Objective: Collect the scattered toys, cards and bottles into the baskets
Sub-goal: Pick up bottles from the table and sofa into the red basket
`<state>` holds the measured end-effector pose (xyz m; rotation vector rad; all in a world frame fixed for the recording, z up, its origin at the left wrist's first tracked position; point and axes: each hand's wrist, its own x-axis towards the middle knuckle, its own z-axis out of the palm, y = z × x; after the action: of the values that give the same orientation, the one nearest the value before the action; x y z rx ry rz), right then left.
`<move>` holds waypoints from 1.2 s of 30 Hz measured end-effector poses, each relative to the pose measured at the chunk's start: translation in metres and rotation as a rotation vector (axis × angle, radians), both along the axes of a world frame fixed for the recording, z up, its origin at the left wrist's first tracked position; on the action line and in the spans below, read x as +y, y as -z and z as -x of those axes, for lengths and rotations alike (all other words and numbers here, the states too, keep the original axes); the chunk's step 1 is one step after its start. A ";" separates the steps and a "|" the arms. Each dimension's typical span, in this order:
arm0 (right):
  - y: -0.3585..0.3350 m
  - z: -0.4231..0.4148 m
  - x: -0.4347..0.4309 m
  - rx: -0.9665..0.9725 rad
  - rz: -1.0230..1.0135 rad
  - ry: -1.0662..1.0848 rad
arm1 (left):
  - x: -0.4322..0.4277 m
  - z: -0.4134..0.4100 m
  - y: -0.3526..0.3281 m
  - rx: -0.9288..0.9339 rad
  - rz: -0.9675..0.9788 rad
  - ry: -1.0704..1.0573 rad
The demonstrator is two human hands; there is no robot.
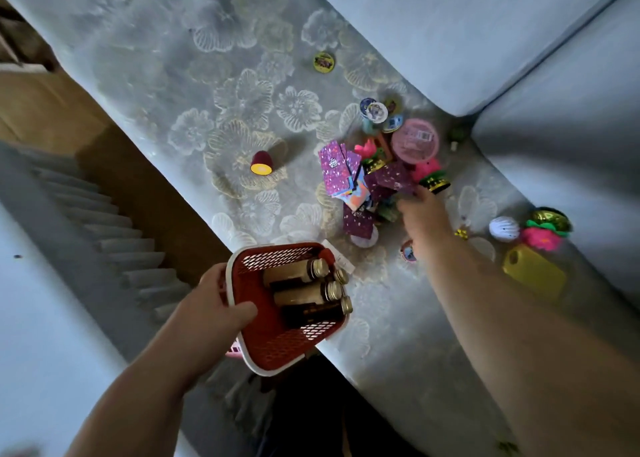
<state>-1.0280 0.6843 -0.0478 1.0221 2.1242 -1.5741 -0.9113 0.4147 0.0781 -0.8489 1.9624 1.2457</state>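
The bottles (304,290) look done: several lie side by side in the red basket (277,347), which the left hand (214,304) grips by its rim, thumb hooked over the edge, at the front of the sofa (156,75). The rest, I'd say, is all left to gather. The cards (341,174) sit in a loose purple heap on the seat, with round discs (375,111) and a pink lid (415,141) just behind them. A lone disc (323,62) lies farther back and a half-fruit toy (261,163) well apart to the left. A white shell (504,228), flower toy (543,236) and yellow case (535,273) lie off to the right. The right hand (424,214) reaches to the heap's right edge, fingers down at the cards, just beside a pink toy (431,176) on a gold base. It is blurred, so I cannot tell whether it pinches anything yet. The cards lie just ahead and left of that hand, with the basket near, back toward the person.
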 end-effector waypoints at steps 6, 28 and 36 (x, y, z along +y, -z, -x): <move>0.027 -0.043 -0.019 -0.005 -0.640 -1.131 | -0.003 0.008 0.007 -0.049 -0.046 -0.046; -0.019 -0.126 0.048 -0.336 -0.469 -0.597 | 0.041 0.031 -0.009 -0.098 -0.026 0.216; -0.062 -0.168 0.065 -0.185 0.017 -0.425 | 0.085 0.014 -0.031 -0.134 -0.015 0.272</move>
<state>-0.8596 0.7493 0.0143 0.6259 2.0271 -1.2410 -0.9250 0.4993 0.1096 -0.6167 1.8855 1.0174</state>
